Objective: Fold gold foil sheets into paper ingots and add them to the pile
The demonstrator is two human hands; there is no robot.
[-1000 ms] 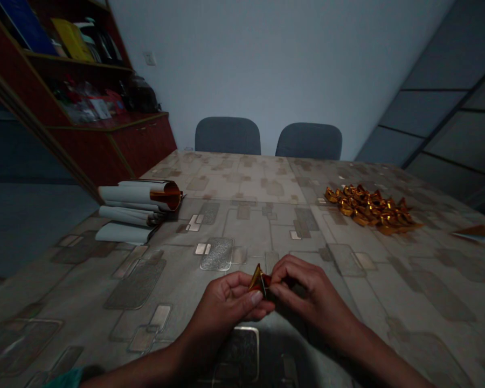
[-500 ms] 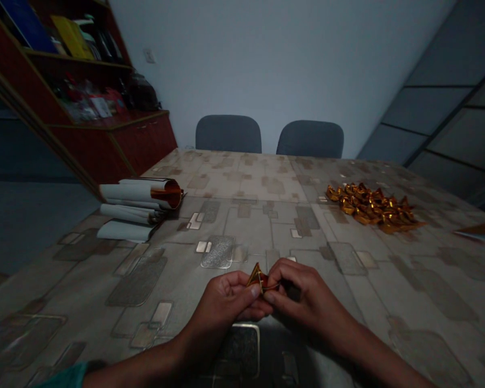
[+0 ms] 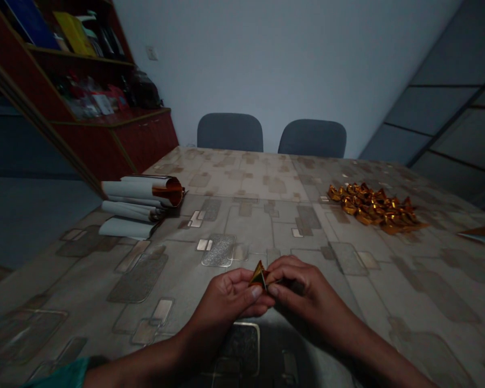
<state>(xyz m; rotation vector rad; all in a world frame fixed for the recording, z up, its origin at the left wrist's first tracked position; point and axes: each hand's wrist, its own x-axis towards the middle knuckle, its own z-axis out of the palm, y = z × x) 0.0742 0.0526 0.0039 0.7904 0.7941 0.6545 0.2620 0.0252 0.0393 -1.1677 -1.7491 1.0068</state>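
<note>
A small folded piece of gold foil paper (image 3: pixel 258 276) is held between my two hands above the near side of the table, one pointed tip sticking up. My left hand (image 3: pixel 235 293) pinches its left side, the thumb across the front and the fingers behind and below. On the other side, my right hand (image 3: pixel 297 283) grips the paper's right end with thumb and fingertips, which hide part of it. Farther off to the right lies a cluster of folded gold paper pieces (image 3: pixel 374 205).
At the table's left edge lies a rolled and folded stack of white-backed gold paper sheets (image 3: pixel 137 188). Another gold paper piece (image 3: pixel 483 234) rests at the far right. Two grey chairs (image 3: pixel 230 132) stand behind the patterned tablecloth (image 3: pixel 250 167). A red cabinet (image 3: pixel 145 140) is back left.
The paper has turned slightly between my fingers, showing more of its gold front face. My right fingers have closed in nearer to it. The view has shifted a little.
</note>
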